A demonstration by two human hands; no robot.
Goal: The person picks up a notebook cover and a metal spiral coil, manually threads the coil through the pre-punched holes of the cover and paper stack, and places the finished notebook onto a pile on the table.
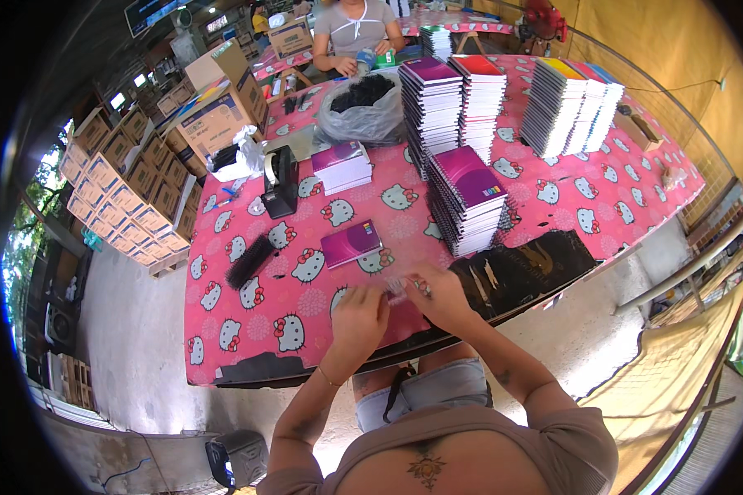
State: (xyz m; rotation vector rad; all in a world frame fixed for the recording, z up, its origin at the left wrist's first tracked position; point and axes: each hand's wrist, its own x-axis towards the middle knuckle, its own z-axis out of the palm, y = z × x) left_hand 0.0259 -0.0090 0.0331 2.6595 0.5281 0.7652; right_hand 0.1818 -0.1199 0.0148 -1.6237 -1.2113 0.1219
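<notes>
At the near edge of the table my left hand and my right hand are close together with fingers curled in. A small whitish, see-through item shows between them, too blurred to name. Just beyond lies a purple notebook cover block, flat on the pink patterned tablecloth. A bundle of black binding coils rests to its left. Right of my hands stands a stack of purple spiral notebooks, with a black torn sheet in front of it.
Taller notebook stacks stand behind. A plastic bag of black coils, a purple-topped stack and a tape dispenser sit farther back. Cartons are piled at left. Another person works across the table.
</notes>
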